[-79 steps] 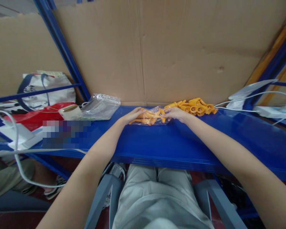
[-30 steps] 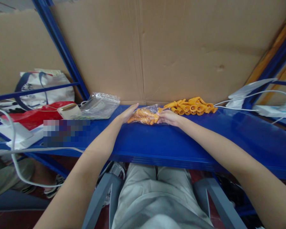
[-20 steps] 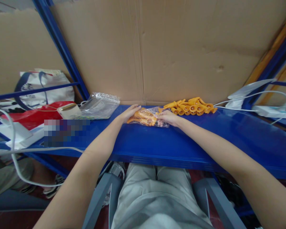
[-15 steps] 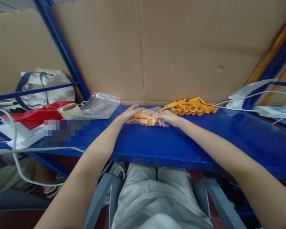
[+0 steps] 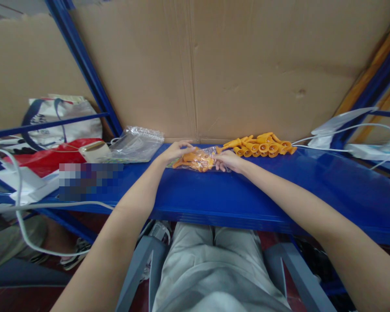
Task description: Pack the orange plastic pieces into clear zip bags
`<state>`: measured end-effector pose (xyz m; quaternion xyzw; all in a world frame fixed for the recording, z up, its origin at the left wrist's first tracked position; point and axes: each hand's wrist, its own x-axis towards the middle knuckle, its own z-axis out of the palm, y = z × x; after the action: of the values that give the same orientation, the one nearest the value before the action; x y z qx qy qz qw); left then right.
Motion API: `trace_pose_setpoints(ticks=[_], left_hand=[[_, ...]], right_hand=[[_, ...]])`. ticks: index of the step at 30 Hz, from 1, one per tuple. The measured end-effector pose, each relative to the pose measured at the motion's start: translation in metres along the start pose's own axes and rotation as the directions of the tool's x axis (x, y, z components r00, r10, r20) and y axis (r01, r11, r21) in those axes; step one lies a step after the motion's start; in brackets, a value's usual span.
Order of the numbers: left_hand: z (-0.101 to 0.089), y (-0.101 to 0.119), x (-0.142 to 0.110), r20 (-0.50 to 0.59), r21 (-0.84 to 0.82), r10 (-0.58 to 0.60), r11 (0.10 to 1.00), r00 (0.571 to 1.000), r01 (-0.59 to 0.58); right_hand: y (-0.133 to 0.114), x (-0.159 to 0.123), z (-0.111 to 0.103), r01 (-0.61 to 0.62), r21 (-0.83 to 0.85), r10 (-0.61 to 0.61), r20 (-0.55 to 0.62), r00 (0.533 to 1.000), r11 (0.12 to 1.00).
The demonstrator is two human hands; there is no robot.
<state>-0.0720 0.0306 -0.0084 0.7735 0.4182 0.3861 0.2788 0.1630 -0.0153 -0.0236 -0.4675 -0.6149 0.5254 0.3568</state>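
Note:
A clear plastic bag (image 5: 199,159) with several orange plastic pieces inside lies on the blue table. My right hand (image 5: 229,161) is closed on the bag's right end, its fingers curled under the film. At the left end, my left hand (image 5: 178,151) has its fingers stretched out and apart, over or against the bag's edge; whether it touches the film I cannot tell. Just behind my right hand is a pile of orange cone-shaped pieces (image 5: 263,146), their hollow round ends facing me.
Flat clear bags (image 5: 138,145) lie at the back left, beside a tape roll (image 5: 94,151) and a red bag (image 5: 56,157). A white cable (image 5: 22,216) hangs over the left table edge. A cardboard sheet (image 5: 234,65) stands behind the blue table (image 5: 214,197).
My left hand has shifted slightly left and its fingers have spread from the bag, uncovering more of its left end. My right hand stays almost in place.

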Motion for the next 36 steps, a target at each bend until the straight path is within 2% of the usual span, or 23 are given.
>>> trace_pose_setpoints(ticks=[2,5,11,17,21,25,29,32,36], left_hand=[[-0.002,0.004,-0.001,0.056,0.034,0.031,0.999,0.998,-0.033],[-0.001,0.007,-0.001,0.084,0.08,0.088,0.992,0.993,-0.094],[0.003,0.012,-0.001,0.048,0.108,0.17,0.979,0.984,-0.175],[0.003,0.018,-0.003,0.014,0.094,0.176,0.98,0.984,-0.177],[0.004,0.017,-0.002,0.007,0.078,0.182,0.98,0.983,-0.182],[0.005,0.015,-0.001,0.008,0.064,0.163,0.985,0.987,-0.163],[0.007,0.012,-0.001,-0.029,0.057,0.11,0.992,0.994,-0.108],[0.01,0.007,-0.001,-0.016,0.079,0.017,0.997,1.0,-0.016],[0.014,0.001,-0.002,0.025,0.128,-0.052,0.991,0.998,0.049]], right_hand=[[-0.001,0.0,0.001,0.005,0.044,-0.004,-0.016,1.0,0.999],[-0.002,-0.001,0.003,0.002,0.081,0.001,-0.032,0.999,0.997],[-0.005,-0.002,0.004,-0.011,0.099,0.015,-0.035,0.999,0.995],[-0.005,-0.001,0.007,0.02,0.186,-0.006,-0.077,0.997,0.982],[-0.003,-0.002,0.008,0.028,0.118,-0.023,-0.042,0.999,0.993],[-0.004,-0.007,0.009,0.043,-0.089,-0.041,0.027,0.999,0.995],[-0.006,-0.012,0.012,0.081,-0.185,-0.074,0.045,0.996,0.98],[-0.008,-0.012,0.013,0.084,-0.182,-0.08,0.029,0.996,0.98],[-0.009,-0.01,0.009,0.14,-0.034,-0.142,-0.056,0.988,0.99]])
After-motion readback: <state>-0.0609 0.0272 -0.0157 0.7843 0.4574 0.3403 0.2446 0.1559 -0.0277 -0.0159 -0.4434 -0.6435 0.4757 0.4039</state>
